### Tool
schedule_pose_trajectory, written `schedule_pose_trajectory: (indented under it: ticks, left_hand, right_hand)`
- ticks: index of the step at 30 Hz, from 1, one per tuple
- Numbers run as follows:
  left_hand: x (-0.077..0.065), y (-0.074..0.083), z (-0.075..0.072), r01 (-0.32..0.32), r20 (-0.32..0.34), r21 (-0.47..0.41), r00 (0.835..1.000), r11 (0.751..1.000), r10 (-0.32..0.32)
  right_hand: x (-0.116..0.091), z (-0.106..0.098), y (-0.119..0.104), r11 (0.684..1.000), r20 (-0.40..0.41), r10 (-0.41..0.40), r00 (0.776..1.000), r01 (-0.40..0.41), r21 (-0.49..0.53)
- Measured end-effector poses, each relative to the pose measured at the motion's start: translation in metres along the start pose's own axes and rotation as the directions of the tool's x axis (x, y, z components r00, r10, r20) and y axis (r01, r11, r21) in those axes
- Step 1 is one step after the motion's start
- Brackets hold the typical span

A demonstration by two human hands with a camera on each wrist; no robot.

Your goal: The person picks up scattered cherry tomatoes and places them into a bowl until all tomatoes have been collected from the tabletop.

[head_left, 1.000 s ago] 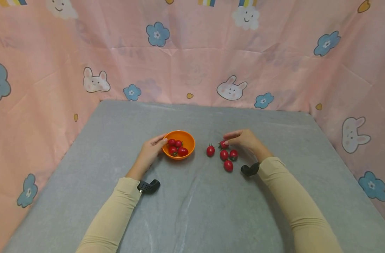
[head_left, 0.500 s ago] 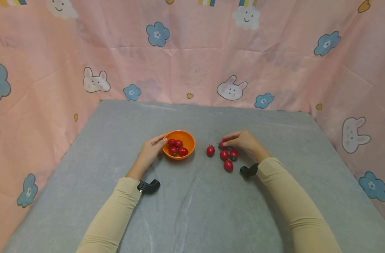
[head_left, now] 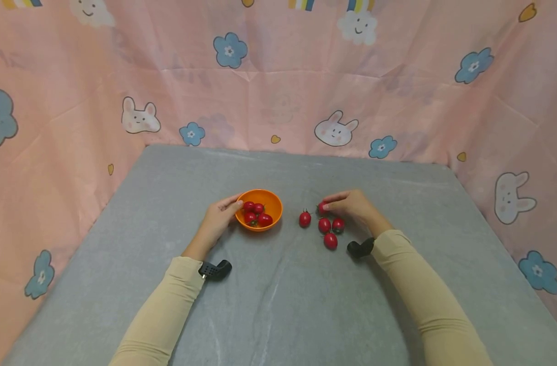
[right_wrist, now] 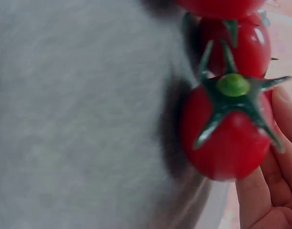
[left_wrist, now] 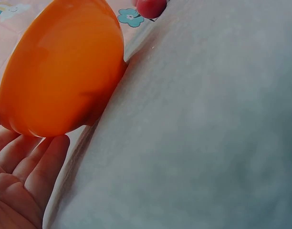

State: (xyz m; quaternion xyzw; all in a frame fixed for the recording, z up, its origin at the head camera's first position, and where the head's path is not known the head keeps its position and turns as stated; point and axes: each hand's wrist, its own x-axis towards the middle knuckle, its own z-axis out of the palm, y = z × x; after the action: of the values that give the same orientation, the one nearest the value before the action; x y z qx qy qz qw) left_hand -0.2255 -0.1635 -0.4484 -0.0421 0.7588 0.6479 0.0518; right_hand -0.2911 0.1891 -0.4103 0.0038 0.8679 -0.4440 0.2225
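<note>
The left hand (head_left: 214,221) is gripping an orange bowl (head_left: 275,206) at its near-left side, thumb at the rim and fingers outside, while the right hand (head_left: 353,206) is pinching a red tomato (head_left: 321,207) between thumb and fingers. Nearest, beige sleeves (head_left: 157,315) are reaching forward, with black wrist cameras (head_left: 216,270) sitting at the cuffs. Beyond them, one loose tomato (head_left: 331,241) is lying closest, two more (head_left: 324,225) are resting side by side just behind it, and another (head_left: 305,219) is lying between these and the bowl. Four tomatoes (head_left: 264,219) are sitting inside the bowl. Behind the grey tabletop (head_left: 297,170), a pink printed curtain (head_left: 278,91) is hanging.
</note>
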Motion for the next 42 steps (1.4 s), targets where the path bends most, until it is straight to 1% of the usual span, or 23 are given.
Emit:
schedule_pose_trajectory:
  ticks: [4, 8, 15, 23, 31, 42]
  left_hand:
    - [0.0, 0.0, 0.0, 0.0, 0.002, -0.002, 1.0, 1.0, 0.0]
    - [0.0, 0.0, 0.0, 0.001, 0.004, -0.003, 1.0, 1.0, -0.001]
    - [0.003, -0.003, 0.0, 0.006, 0.007, -0.007, 1.0, 1.0, -0.006]
    - [0.002, -0.002, 0.0, 0.01, 0.009, -0.004, 1.0, 1.0, -0.01]
    - [0.001, 0.0, 0.0, 0.004, 0.008, -0.006, 1.0, 1.0, -0.004]
    - [0.001, 0.0, -0.001, 0.012, 0.004, -0.001, 1.0, 1.0, -0.012]
  right_hand:
    - [-0.001, -0.001, -0.004, 1.0, -0.009, -0.025, 1.0, 0.025, 0.018]
    - [-0.001, -0.002, -0.009, 0.999, -0.014, -0.036, 0.999, 0.036, 0.01]
    - [-0.002, 0.001, -0.02, 1.0, -0.02, -0.015, 1.0, 0.014, -0.011]
    - [-0.002, 0.008, -0.035, 1.0, -0.019, 0.01, 1.0, -0.01, -0.012]
    - [-0.002, 0.014, -0.044, 0.999, 0.003, -0.042, 0.999, 0.042, 0.017]
    - [0.002, 0.023, -0.057, 0.996, 0.011, -0.076, 0.997, 0.075, 0.05]
